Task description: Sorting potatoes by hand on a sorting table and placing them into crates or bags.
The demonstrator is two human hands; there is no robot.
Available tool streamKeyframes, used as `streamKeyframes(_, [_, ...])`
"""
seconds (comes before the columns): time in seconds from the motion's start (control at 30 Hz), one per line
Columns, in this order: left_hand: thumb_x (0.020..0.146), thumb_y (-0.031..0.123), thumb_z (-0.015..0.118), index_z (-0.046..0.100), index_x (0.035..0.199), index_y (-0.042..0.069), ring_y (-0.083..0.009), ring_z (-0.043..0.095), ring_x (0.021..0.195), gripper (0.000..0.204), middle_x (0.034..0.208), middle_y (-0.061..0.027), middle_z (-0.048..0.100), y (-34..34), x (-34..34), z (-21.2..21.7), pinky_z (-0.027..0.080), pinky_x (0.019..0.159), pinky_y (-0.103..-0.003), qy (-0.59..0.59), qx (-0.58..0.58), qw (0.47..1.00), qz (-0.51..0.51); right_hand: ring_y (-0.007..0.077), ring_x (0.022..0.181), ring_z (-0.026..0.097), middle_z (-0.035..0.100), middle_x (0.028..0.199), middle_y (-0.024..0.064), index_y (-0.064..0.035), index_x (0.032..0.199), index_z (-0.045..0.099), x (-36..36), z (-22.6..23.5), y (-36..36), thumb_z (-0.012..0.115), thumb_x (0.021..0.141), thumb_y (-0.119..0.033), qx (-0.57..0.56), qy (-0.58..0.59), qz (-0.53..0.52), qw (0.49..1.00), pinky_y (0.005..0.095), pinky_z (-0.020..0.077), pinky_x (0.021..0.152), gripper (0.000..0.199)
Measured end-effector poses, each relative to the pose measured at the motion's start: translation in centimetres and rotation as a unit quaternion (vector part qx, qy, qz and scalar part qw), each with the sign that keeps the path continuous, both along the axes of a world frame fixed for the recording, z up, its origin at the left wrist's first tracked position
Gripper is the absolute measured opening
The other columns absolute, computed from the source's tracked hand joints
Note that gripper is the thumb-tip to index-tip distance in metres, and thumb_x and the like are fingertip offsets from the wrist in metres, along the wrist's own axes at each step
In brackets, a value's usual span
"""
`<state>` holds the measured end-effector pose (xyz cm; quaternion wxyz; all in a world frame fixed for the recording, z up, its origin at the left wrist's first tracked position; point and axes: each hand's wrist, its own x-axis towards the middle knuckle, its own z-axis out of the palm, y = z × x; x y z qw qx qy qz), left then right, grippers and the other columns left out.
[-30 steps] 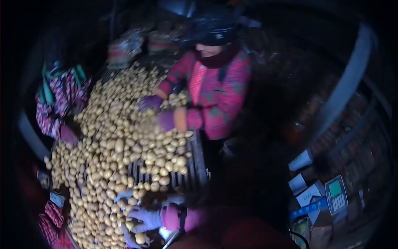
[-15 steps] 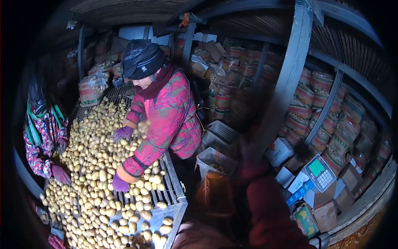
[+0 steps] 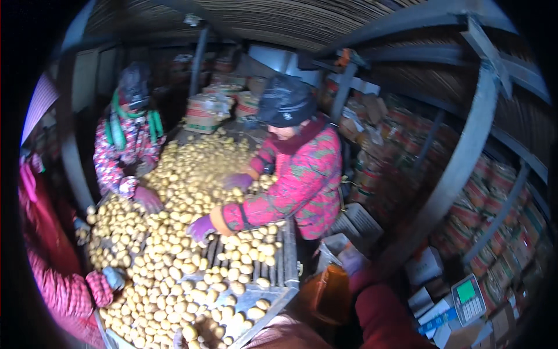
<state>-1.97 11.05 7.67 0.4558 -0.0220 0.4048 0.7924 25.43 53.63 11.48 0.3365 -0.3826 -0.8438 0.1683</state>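
Many small yellow potatoes (image 3: pixel 174 256) cover a slatted metal sorting table (image 3: pixel 290 256). From the lower right, a dark red sleeve leads to my right hand (image 3: pixel 352 262), in a purplish glove. It is over the pale, plastic-lined bin (image 3: pixel 334 247), beside an orange container (image 3: pixel 332 294); motion blur hides its fingers and anything in them. At the bottom edge, a small gloved part of what looks like my left hand (image 3: pixel 179 338) shows next to a potato on the table's near end. Most of that hand is cut off or in shadow.
Across the table, a co-worker in a pink patterned jacket (image 3: pixel 308 180) spreads gloved hands on potatoes. Two others work along the left side, one in a flowered top (image 3: pixel 125 151), one in a pink sleeve (image 3: pixel 64 291). A scale (image 3: pixel 468 299), cartons and a slanting post (image 3: pixel 465 157) are right.
The view has swung left, bringing in the co-worker at the near left. My right hand now shows over the bin, and part of a gloved hand appears at the bottom edge.
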Motion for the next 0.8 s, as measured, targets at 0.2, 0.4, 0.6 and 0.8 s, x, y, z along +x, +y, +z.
streamKeyframes(0.2, [0.093, 0.047, 0.046, 0.056, 0.120, 0.005, -0.0272, 0.065, 0.083, 0.051, 0.105, -0.0138, 0.065, -5.7, -0.1, -0.9, 0.055, 0.069, -0.036, 0.011, -0.017, 0.994, 0.107, 0.0388, 0.082, 0.064, 0.067, 0.090, 0.0179, -0.0097, 0.101, 0.064, -18.6, -8.7, -7.7, 0.058, 0.089, -0.036, -0.124, -0.064, 0.286, 0.948, 0.0430, 0.0512, 0.073, 0.030])
streamKeyframes(0.4, [0.094, 0.046, 0.047, 0.056, 0.119, 0.005, -0.0267, 0.065, 0.080, 0.049, 0.103, -0.0131, 0.065, -8.8, 0.0, 0.1, 0.055, 0.067, -0.036, 0.037, -0.048, 0.980, 0.190, 0.0381, 0.127, 0.044, 0.044, 0.142, 0.0128, -0.0211, 0.135, 0.048, -28.2, -9.3, -21.2, 0.055, 0.082, -0.055, -0.073, -0.393, 0.405, 0.822, 0.0511, 0.0359, 0.105, 0.064])
streamKeyframes(0.6, [0.094, 0.041, 0.050, 0.058, 0.114, 0.007, -0.0215, 0.065, 0.069, 0.040, 0.094, -0.0101, 0.067, -11.9, 1.7, -3.4, 0.055, 0.054, -0.032, -0.092, -0.002, 0.969, 0.229, 0.0377, 0.111, 0.055, 0.060, 0.118, 0.0181, -0.0030, 0.118, 0.060, -29.4, -10.5, -19.1, 0.059, 0.087, -0.045, 0.002, -0.283, 0.563, 0.777, 0.0455, 0.0406, 0.100, 0.053])
streamKeyframes(0.8, [0.099, 0.037, 0.044, 0.053, 0.125, 0.004, -0.0164, 0.063, 0.072, 0.043, 0.097, -0.0107, 0.064, -10.9, -0.9, -5.0, 0.051, 0.056, -0.026, -0.168, 0.025, 0.972, 0.160, 0.0338, 0.101, 0.059, 0.059, 0.110, 0.0125, -0.0160, 0.112, 0.057, -31.6, -9.8, -16.6, 0.059, 0.084, -0.046, 0.001, -0.342, 0.504, 0.793, 0.0488, 0.0499, 0.083, 0.041])
